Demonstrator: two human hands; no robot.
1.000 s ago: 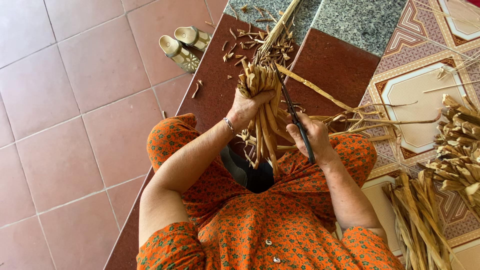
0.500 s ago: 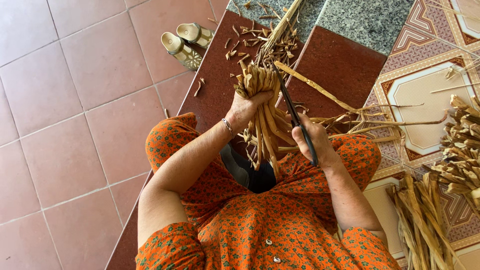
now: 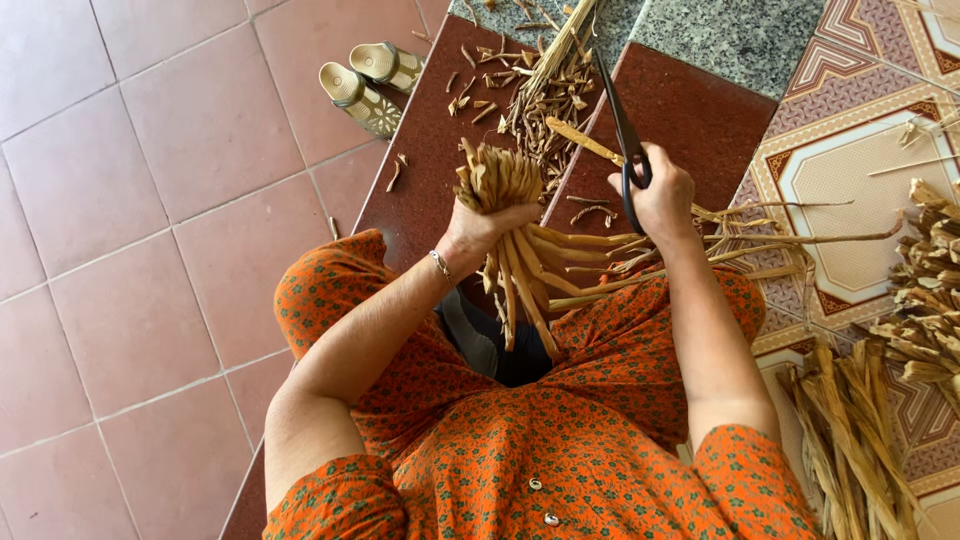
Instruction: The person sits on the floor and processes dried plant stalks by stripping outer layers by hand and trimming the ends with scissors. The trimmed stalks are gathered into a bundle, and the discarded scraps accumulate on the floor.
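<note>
I note the left hand closed round a bundle of dried stalks; right hand grips black scissors just beside; stalks look light, stiff, brittle; hold mid-bundle.

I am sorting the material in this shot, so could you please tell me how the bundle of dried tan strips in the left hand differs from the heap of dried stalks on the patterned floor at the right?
The bundle of dried tan strips is gripped by the left hand above the lap; the heap of dried stalks lies loose on the patterned floor. The bundle's strips look thinner and are gathered together; the heap's stalks look broader and are spread out. Both are dry, tan plant material.
</note>
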